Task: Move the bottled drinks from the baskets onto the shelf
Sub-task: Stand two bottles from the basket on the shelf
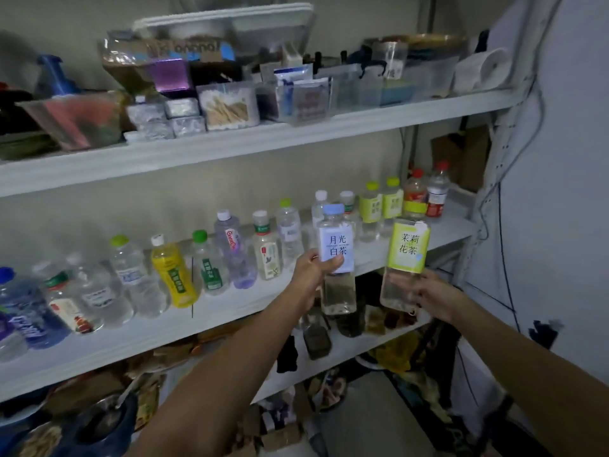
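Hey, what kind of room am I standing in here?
Probably a home storeroom or pantry corner: white metal shelving against a wall, a row of bottled drinks on the middle shelf, and mixed household clutter in clear bins on the shelf above.

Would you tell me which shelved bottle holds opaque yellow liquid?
The yellow bottle with the white cap and green label, left of centre on the middle shelf; its neighbours are clear.

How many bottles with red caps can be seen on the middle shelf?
2. Both stand at the far right end of the middle shelf: one with a yellow and red label, and a clear one to its right. Others may be hidden behind the row.
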Motion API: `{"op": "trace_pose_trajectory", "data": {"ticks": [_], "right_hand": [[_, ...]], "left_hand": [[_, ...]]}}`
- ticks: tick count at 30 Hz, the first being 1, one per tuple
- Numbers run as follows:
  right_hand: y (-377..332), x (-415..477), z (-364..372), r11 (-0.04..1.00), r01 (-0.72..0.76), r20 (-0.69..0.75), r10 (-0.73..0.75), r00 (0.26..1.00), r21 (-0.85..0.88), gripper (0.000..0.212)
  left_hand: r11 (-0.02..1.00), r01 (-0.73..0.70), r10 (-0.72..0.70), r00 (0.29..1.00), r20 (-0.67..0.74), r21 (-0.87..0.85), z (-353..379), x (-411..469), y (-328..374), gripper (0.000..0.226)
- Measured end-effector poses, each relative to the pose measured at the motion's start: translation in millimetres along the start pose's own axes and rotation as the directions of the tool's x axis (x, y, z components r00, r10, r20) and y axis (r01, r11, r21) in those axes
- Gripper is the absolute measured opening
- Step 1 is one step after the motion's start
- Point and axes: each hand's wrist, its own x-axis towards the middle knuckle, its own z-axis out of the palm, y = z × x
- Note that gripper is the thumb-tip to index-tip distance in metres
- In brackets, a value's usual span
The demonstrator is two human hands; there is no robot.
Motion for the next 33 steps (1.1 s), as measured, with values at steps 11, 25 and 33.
{"op": "trace_pose_trajectory", "data": {"ticks": [11,25,33], "right_hand": [[-34.3,101.9,-102.0,0.999,0.026,0.014,-0.025,1.0,-0.037,0.092],[-47.4,261.9,-185.0,0.985,-0.074,0.046,0.082,0.996,-0.155,0.083],[-38.7,299.1,-196.5,0.963,-0.115,0.115,0.146,0.983,-0.243,0.075]], "left_hand": [[0.998,-0.042,0.042,0.999,0.001,0.042,80.9,131.1,-34.9,0.041],[0.985,-0.101,0.119,0.984,-0.134,0.137,156.1,248.8,-60.0,0.058],[0.982,-0.083,0.12,0.968,-0.221,0.172,153.1,271.1,-79.7,0.048]]}}
